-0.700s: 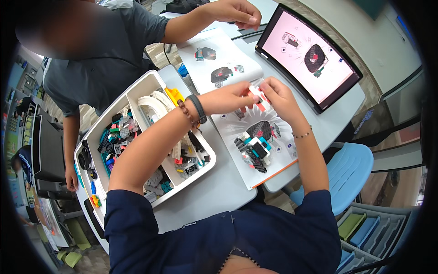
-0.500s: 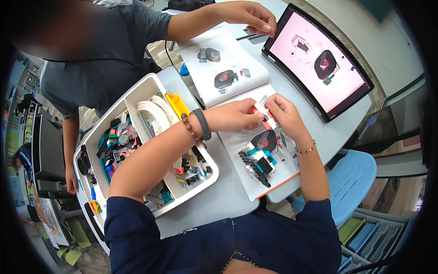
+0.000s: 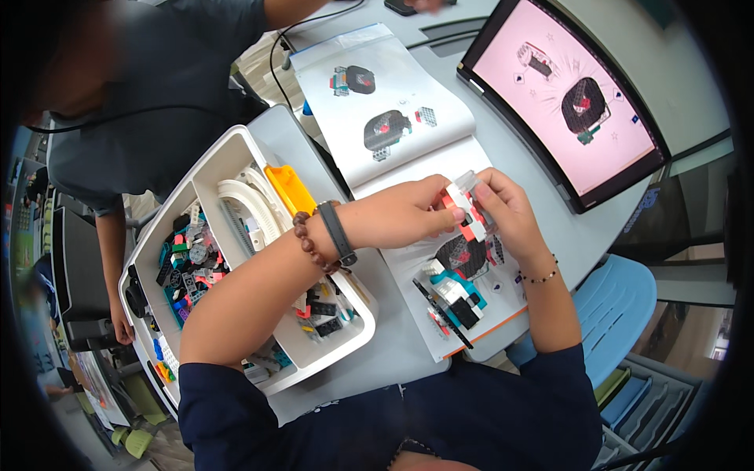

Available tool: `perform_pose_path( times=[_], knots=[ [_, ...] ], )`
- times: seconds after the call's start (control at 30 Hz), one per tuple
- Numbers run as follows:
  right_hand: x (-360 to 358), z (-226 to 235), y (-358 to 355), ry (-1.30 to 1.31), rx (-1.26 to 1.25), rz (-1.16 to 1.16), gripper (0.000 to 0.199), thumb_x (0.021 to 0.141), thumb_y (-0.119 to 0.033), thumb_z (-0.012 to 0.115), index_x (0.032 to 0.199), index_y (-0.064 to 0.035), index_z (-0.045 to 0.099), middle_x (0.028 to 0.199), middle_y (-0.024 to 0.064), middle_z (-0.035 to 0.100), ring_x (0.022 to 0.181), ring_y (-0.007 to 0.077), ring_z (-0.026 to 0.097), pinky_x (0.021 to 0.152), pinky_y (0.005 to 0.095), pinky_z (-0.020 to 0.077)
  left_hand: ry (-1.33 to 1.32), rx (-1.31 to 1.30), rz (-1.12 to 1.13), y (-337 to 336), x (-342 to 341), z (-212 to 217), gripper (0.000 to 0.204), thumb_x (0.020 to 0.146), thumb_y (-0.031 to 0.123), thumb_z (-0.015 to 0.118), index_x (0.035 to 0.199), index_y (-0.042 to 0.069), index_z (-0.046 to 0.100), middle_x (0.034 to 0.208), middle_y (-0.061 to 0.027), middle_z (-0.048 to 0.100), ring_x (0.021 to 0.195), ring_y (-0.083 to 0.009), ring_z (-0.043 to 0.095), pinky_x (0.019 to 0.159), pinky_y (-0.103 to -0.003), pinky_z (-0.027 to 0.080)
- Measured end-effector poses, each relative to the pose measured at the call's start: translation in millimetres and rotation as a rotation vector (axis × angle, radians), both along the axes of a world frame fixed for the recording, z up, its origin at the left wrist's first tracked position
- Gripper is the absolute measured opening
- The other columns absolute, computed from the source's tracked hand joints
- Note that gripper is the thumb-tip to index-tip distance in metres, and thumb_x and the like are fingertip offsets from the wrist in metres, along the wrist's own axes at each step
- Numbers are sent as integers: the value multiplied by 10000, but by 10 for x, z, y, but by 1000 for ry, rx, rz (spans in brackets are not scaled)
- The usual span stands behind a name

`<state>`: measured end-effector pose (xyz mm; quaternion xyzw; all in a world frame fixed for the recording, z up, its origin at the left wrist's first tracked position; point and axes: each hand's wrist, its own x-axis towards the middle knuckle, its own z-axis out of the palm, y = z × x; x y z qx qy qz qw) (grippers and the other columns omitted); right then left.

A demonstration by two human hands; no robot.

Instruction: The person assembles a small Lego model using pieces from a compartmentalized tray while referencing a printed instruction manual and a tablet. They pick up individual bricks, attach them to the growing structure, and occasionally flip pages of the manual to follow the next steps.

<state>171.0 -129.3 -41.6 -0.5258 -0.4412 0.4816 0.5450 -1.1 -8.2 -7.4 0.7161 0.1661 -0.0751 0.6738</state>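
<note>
Above the open booklet (image 3: pixel 399 271), both of my hands hold a small block assembly (image 3: pixel 473 224) in white, coral and clear pieces. My left hand (image 3: pixel 412 210) grips its left side, thumb across the front and fingers curled behind. With thumb and fingers closed, my right hand (image 3: pixel 509 212) pinches the upper right part by the clear piece; its fingertips are partly hidden. Just below, a larger block model (image 3: pixel 455 298) in teal, white and black rests on the booklet's lower page, a long dark beam along its left side.
A white sorting tray (image 3: pixel 357 334) stands to the left under my left forearm, with loose blocks, white curved pieces and a yellow piece (image 3: pixel 289 190). A screen (image 3: pixel 581 110) showing block models stands at right. Another person (image 3: pixel 157 102) is across the table; a blue chair (image 3: pixel 620 314) stands right.
The other person's hand has moved away from the screen toward the top edge. My hands still grip the assembly, now turned more upright. The whole view has shifted slightly.
</note>
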Motion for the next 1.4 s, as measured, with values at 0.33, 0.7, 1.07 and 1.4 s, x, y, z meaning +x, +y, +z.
perform_pose_path(
  times=[0.33,0.7,1.07,1.4],
  knots=[
    [25,-15,4,-2,-37,-58,183,944,-228,538,902,-53,566,735,-33,569,597,-7,461,485,164,368,57,-48,28,31,5,23,314,993,315,466,1140,38,487,993,-5,551,898,-70,538,866,-252,433],
    [11,2,7,-33,4,-71,167,924,-212,566,886,-50,569,747,-26,588,595,-10,463,462,155,359,49,-82,24,33,-3,25,297,997,294,454,1160,47,484,1002,-5,554,918,-81,539,886,-259,419],
    [13,9,-3,-26,41,-52,150,919,-164,566,915,-14,562,816,8,603,708,23,507,623,183,414,53,-59,25,21,-8,49,301,989,293,468,1159,46,491,1006,-9,562,920,-77,546,885,-260,417],
    [26,46,-27,-39,60,-32,139,924,-145,563,911,-7,560,850,14,603,765,35,515,711,202,427,38,-29,17,4,-2,48,321,986,317,468,1162,50,484,980,-13,557,921,-70,547,865,-257,421]
  ],
)
